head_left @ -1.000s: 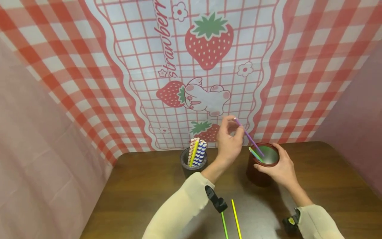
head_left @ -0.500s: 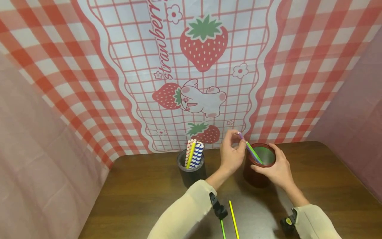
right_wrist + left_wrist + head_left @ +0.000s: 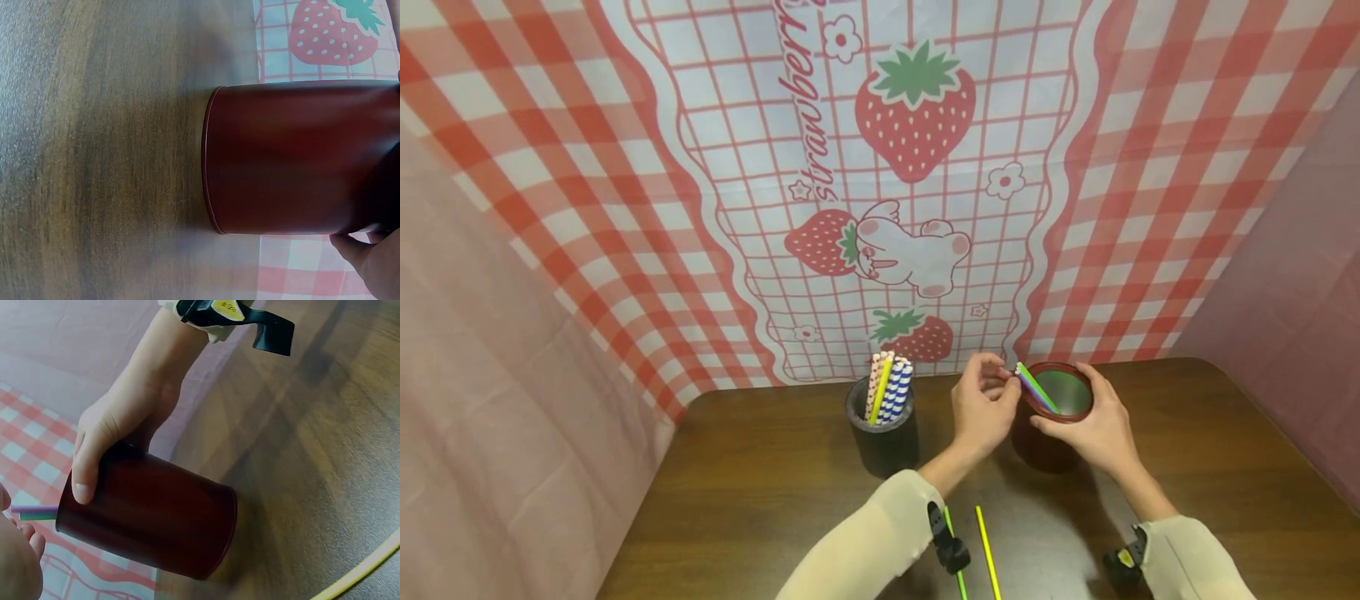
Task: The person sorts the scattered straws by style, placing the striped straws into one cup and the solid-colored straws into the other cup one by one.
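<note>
A dark red cup (image 3: 1047,437) stands upright on the table, and my right hand (image 3: 1097,412) grips it around the rim. Green and purple drinking straws (image 3: 1037,390) lean inside against its left side. Just left of their upper ends is my left hand (image 3: 985,404), fingers loosely bent, thumb toward the tips. In the left wrist view the straw ends (image 3: 37,513) stick out of the cup's mouth beside the left fingers (image 3: 37,544). The right wrist view shows the cup's side (image 3: 294,156) with right fingers (image 3: 353,247) at its edge.
A dark grey cup (image 3: 886,446) to the left holds blue-striped straws (image 3: 895,387), red-dotted straws (image 3: 874,383) and a yellow straw (image 3: 882,390). Loose on the table near the front lie a yellow straw (image 3: 988,550) and a green straw (image 3: 949,521), partly behind the wrist camera.
My left hand has come down beside the red cup. The purple straw it pinched has dropped lower into the cup, alongside the green one. My right hand keeps holding the cup.
</note>
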A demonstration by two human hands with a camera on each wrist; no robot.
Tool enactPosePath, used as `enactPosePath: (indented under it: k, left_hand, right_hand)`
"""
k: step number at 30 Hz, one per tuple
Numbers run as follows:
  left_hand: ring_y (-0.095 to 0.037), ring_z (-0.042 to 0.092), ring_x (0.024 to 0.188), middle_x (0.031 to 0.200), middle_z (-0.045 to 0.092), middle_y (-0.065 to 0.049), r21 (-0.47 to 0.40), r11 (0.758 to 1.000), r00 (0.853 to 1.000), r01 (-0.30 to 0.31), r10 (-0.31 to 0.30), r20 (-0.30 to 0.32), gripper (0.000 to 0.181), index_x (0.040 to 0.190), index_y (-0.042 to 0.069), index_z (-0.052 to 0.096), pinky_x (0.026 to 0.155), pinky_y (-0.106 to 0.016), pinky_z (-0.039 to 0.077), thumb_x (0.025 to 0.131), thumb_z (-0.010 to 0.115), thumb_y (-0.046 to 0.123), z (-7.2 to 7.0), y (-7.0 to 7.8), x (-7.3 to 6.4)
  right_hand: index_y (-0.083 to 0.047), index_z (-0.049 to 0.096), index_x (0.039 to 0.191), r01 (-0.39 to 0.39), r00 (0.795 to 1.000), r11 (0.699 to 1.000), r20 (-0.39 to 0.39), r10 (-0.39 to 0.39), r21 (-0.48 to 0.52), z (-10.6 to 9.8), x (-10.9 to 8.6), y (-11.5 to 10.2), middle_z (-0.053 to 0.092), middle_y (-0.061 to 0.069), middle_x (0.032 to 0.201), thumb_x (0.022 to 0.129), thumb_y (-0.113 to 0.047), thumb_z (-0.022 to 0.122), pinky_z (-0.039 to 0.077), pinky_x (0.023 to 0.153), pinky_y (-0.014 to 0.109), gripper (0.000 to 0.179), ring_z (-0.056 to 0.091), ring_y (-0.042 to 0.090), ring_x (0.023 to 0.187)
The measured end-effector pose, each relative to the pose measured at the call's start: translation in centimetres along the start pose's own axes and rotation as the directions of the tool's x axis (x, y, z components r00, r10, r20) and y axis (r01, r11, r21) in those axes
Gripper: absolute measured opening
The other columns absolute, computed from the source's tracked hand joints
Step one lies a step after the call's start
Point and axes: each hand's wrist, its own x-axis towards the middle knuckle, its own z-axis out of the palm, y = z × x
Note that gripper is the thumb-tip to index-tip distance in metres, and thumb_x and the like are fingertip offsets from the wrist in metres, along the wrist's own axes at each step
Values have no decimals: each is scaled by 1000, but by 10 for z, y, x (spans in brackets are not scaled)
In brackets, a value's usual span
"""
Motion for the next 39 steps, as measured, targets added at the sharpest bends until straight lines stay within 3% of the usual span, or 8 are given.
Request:
enactPosePath:
  k: [2, 6, 10, 13, 18, 26, 34, 39]
  left_hand:
    - [-26, 67, 79, 90, 64, -24, 4, 1000, 1000, 13, -13, -4, 25, 101, -3, 55, 71, -26, 56, 79, 64, -10, -2, -1, -2]
    - [-14, 66, 77, 87, 67, -15, 13, 997, 997, 77, -77, -12, 26, 102, 4, 58, 71, -24, 55, 79, 68, -3, -7, -13, -7]
    - [-7, 65, 75, 85, 70, -5, 40, 978, 978, 207, -207, 0, 24, 100, 10, 60, 67, -21, 53, 79, 72, 5, -18, -14, -16]
    - [-8, 66, 74, 86, 71, -3, 22, 945, 944, 328, -328, 29, 22, 100, 10, 61, 65, -21, 53, 80, 72, 7, -28, -14, -25]
    - [-12, 66, 72, 86, 72, -11, -55, 866, 867, 497, -492, 85, 20, 100, 1, 62, 68, -31, 57, 81, 69, 4, -46, -15, -42]
    - [-19, 69, 74, 94, 70, -22, -31, 744, 740, 667, -657, 145, 25, 103, -6, 61, 71, -35, 57, 82, 66, 6, -73, -17, -72]
    - [-22, 69, 75, 98, 70, -22, -26, 686, 677, 727, -710, 191, 23, 102, -2, 57, 67, -34, 57, 81, 65, 6, -91, -15, -90]
    - [-22, 69, 71, 91, 69, -12, 70, 653, 638, 754, -753, 162, 23, 101, 0, 56, 61, -34, 57, 82, 67, 9, -103, -16, -100]
  right_hand:
    - [-4, 37, 142, 0, 1000, 1000, -1, 0, 4, 1, -1, 0, 46, 28, 130, 58, -29, 92, 41, 80, 56, 104, 49, 43, 107]
    - [-4, 37, 143, 6, 1000, 1000, -6, -6, 10, 1, 0, 0, 46, 28, 130, 58, -28, 92, 41, 80, 56, 104, 49, 44, 107]
    - [-4, 37, 143, 5, 1000, 1000, -3, -5, 10, 0, 0, 0, 46, 28, 130, 58, -29, 92, 41, 80, 56, 104, 49, 44, 107]
    - [-4, 37, 142, 1, 1000, 1000, -4, -1, 6, 1, 0, 1, 46, 28, 130, 58, -29, 92, 40, 80, 57, 104, 49, 44, 107]
    - [-4, 39, 141, 6, 1000, 1000, -16, -6, 4, 1, 1, 2, 47, 27, 129, 56, -28, 92, 40, 81, 57, 103, 49, 44, 107]
    - [-4, 39, 141, 12, 1000, 1000, -18, -12, 4, -1, 3, 0, 48, 27, 128, 55, -28, 92, 39, 82, 58, 104, 48, 45, 107]
    - [-3, 39, 141, 8, 1000, 1000, -10, -8, -1, 0, 3, 1, 48, 27, 127, 55, -28, 93, 39, 82, 58, 104, 48, 45, 108]
    - [-4, 39, 141, -3, 1000, 1000, -3, 3, -1, 1, 3, 1, 47, 27, 128, 55, -29, 92, 39, 82, 58, 104, 48, 45, 109]
